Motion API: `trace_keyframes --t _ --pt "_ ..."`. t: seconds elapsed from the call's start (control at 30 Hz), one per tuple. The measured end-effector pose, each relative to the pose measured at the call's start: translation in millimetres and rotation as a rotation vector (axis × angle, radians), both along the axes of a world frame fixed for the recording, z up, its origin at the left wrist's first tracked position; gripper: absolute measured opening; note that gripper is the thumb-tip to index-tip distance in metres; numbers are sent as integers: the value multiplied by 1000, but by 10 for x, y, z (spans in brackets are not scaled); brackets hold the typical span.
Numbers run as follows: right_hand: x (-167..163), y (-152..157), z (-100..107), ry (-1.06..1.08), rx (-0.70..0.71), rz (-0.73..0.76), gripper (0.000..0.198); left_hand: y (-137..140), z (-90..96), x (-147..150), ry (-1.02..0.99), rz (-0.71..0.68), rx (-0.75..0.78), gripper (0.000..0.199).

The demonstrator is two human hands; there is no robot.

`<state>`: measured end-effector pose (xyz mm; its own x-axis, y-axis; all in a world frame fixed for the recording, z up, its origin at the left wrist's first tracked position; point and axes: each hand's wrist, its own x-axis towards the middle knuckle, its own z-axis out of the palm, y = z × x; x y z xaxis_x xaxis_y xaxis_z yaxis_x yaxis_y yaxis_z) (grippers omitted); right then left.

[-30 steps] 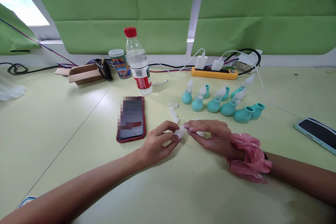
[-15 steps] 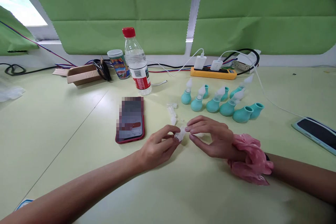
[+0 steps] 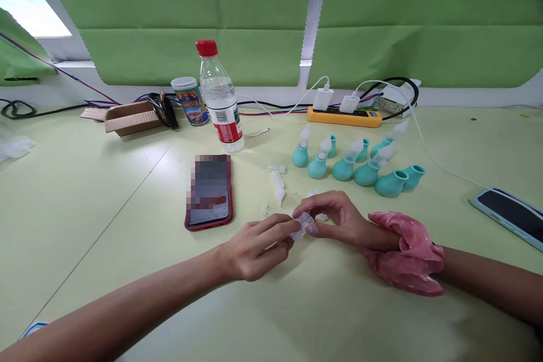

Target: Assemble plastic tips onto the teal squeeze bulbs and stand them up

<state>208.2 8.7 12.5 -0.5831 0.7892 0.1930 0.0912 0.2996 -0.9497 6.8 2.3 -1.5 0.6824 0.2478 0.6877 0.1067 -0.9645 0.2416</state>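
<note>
Between my two hands is a small clear plastic piece (image 3: 302, 225), partly covered by fingers. My left hand (image 3: 261, 246) pinches its left side. My right hand (image 3: 335, 218) grips its right side between thumb and fingertips. Just beyond the hands lie a translucent nozzle piece (image 3: 279, 189), a short clear tube (image 3: 277, 169) and tiny white bits (image 3: 264, 208). More translucent pieces (image 3: 321, 216) show partly behind my right hand. Farther back stand several teal rubber bulbs (image 3: 343, 168), some topped with translucent pointed nozzles, others with bare necks.
A phone in a red case (image 3: 209, 192) lies left of the hands. Behind it stand a water bottle (image 3: 221, 102), a snack can (image 3: 190, 102) and a cardboard box (image 3: 131, 119). A yellow power strip (image 3: 344, 117) sits at the back; a charging phone (image 3: 507, 212) lies right.
My right hand's thumb and fingers have closed on the clear piece, which has shifted slightly right and toward me. Tiny white bits now show beyond my left hand.
</note>
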Motion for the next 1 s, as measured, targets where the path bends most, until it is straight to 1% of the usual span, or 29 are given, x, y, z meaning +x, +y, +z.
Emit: trace_keyframes --t 0.07,0.13,0.2,0.27,0.37,0.47,0.53,0.63,0.73,0.83,0.9,1.0 --pt "0 9 20 -22 -26 14 17 7 -17 -4 4 8 23 19" --pt "-8 8 37 -22 -47 30 16 18 -33 -6 -8 5 96 20" --pt "-20 -1 46 3 -74 36 15 28 -46 -4 -14 -14 169 21" --pt "-27 -8 40 43 -123 33 16 32 -60 7 -21 -19 200 21" --pt "-20 4 6 101 -191 23 15 20 -72 44 -113 27 146 19" --pt "1 34 -27 178 -230 48 16 3 -55 83 -217 51 32 19" --pt "9 45 -31 225 -258 84 17 -1 -33 98 -252 51 -40 19" --pt "0 40 -16 253 -264 91 16 2 -10 102 -301 80 -135 21" --pt "-16 26 -10 219 -247 47 15 4 -9 102 -330 116 -199 24" --pt "-25 13 -23 179 -218 -1 16 5 -19 106 -318 147 -207 31" --pt "-28 3 -33 155 -171 -24 17 8 -24 111 -295 156 -187 34" --pt "-32 -13 -42 103 -91 -51 18 14 -22 117 -278 151 -156 34"
